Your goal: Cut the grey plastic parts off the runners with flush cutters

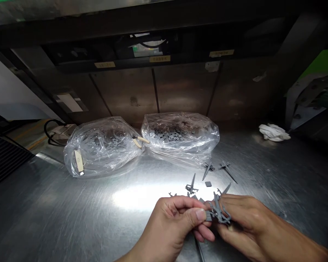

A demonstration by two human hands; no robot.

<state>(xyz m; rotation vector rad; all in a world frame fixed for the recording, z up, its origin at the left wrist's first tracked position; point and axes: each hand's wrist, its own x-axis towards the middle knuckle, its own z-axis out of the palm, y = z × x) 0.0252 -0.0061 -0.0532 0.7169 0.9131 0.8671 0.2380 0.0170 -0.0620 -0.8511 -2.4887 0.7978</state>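
Your left hand (169, 225) and right hand (248, 222) meet low in the frame, just right of center, around a tangled gray plastic runner (220, 213). Your left thumb and fingers (199, 214) are pressed together, pinching the runner's left end. Your right fingers (235, 205) curl over its far side and pinch it too, though part of the grip is hidden behind the runner.

More gray runners (191, 186) lie loose on the steel surface (71, 214) just above your hands, with others (226, 169) further toward the upper right. A small gray square piece (208, 184) sits among them.

Beyond them, two clear plastic bags rest side by side, touching: the left bag (101, 149) and the right bag (180, 134). Both hold small gray pieces. Cream-handled pliers (138, 141) lie across the spot where the bags meet, and a cream tag (78, 162) sits on the left bag.

A crumpled white rag (273, 133) lies at the upper right of the surface, and a black cable (50, 131) loops beyond its left edge.
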